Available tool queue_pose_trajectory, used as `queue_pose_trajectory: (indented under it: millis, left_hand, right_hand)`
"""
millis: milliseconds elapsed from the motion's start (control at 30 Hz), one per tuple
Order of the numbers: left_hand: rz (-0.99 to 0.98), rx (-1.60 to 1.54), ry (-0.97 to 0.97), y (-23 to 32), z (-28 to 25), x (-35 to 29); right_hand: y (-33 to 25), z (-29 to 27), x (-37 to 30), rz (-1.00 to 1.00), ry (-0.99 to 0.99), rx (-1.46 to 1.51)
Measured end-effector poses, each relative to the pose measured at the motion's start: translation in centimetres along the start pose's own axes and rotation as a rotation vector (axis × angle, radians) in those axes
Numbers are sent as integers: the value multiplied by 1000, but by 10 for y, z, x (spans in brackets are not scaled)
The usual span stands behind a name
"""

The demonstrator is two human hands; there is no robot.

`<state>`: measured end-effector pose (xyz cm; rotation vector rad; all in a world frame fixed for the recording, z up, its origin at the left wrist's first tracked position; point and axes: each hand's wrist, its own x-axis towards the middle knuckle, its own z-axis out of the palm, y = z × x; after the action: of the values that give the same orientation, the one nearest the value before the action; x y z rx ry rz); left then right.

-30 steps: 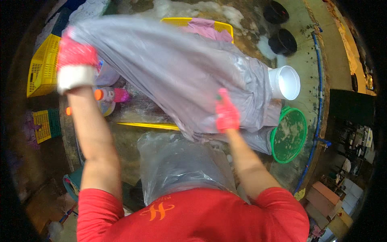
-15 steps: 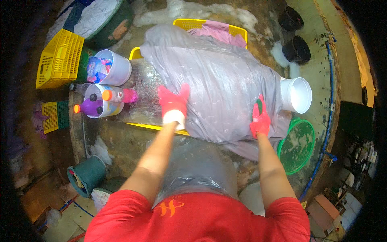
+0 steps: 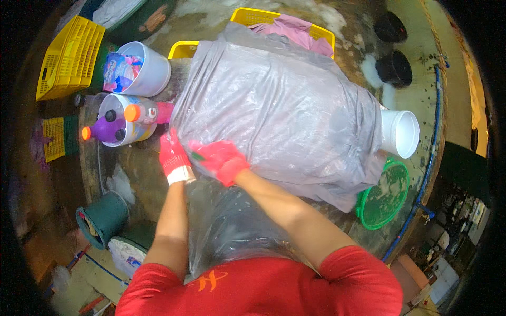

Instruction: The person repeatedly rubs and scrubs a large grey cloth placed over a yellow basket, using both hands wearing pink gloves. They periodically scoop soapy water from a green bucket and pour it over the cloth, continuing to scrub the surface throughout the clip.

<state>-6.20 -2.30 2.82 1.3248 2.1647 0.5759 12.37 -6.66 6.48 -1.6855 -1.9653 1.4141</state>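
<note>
A wet grey cloth (image 3: 279, 100) is spread over a low board-like surface, its near right edge hanging down. My left hand (image 3: 175, 155), in a red glove with a white cuff, lies at the cloth's left edge, fingers stretched out. My right hand (image 3: 221, 159), also red-gloved, reaches across to the cloth's near left corner, beside my left. It is closed around a small dark green thing (image 3: 197, 156), slightly blurred, whose kind I cannot make out. A translucent plastic sheet (image 3: 226, 221) hangs in front of me.
A white bucket (image 3: 138, 118) of bottles and another white bucket (image 3: 153, 71) with a detergent pack stand left. A white pail (image 3: 403, 134) lies sideways at right, above a green basin (image 3: 387, 195). Pink cloth (image 3: 295, 34) hangs over a yellow basket (image 3: 247, 17) at the far side.
My right hand has swung from the cloth's right side to its near left corner with the green thing. My left hand has moved left, and the cloth's left part now reaches further left, lying flatter.
</note>
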Motion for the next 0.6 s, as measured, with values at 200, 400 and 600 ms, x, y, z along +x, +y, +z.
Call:
queue_pose_trajectory:
  millis: [200,400,600]
  left_hand:
    - [182,232,72,-36,-4,46]
    - [147,212,70,-43,10,50]
    - [273,283,25,-35,5,51]
  right_hand:
    - [134,-97,20,-74,488,-389]
    - [187,-219,-49,636,980,-10]
    - [-16,24,79,72,104,-275]
